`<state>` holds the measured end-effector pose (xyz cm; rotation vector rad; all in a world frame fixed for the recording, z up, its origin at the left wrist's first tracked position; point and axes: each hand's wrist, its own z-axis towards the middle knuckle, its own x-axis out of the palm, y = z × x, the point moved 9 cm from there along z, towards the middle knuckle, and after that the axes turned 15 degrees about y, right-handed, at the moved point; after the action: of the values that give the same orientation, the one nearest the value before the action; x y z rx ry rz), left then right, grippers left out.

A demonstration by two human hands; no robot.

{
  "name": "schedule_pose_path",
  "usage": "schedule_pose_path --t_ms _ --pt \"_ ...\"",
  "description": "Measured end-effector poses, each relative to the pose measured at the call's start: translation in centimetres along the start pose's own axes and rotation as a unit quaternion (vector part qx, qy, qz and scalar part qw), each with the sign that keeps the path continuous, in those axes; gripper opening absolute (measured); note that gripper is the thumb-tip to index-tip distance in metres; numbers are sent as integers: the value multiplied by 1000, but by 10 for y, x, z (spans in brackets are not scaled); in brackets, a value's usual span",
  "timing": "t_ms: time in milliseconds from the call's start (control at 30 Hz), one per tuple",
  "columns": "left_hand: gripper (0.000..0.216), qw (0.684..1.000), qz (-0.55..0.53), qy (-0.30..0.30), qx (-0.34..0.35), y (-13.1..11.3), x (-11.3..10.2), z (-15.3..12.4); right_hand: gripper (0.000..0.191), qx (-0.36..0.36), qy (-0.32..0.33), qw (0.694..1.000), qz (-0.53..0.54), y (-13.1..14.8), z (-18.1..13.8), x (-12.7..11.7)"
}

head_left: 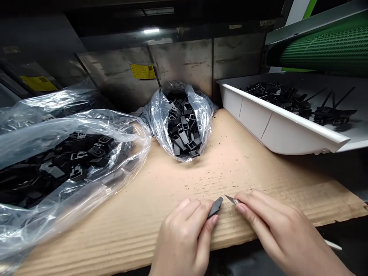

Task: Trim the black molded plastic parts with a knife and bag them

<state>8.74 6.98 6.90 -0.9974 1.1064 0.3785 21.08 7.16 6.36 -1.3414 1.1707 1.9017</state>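
While left hand (pixel 184 234) pinches black part (pixel 215 207), long axis up-right, right hand (pixel 276 226) grips blade (pixel 230 199), tip left.

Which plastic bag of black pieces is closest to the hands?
The big bag on the left. It sprawls along the cardboard almost level with the left hand, while the small bag sits farther back by the metal wall.

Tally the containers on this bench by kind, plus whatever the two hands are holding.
Plastic bags of black parts: 2
White tray: 1
Black part in left hand: 1
Blade in right hand: 1
Total: 5
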Motion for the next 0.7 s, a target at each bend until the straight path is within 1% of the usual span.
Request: schedule_pose_path --t_ms 133,233,400,600,700 --pt "14 1000 16 -9 1 -1 1 -1 24 -16 35 999 -28 4 3 7" --pt "14 1000 19 -16 4 -2 1 -1 24 -7 53 998 -15 4 6 7" --pt "13 999 16 -33 13 -3 -1 -2 27 20 51 998 13 2 8 2" --pt "14 1000 14 -24 12 -3 0 -2 22 -25 69 997 16 6 5 6" --pt "13 1000 11 -23 10 -3 0 -2 23 -10 68 998 16 4 6 7"
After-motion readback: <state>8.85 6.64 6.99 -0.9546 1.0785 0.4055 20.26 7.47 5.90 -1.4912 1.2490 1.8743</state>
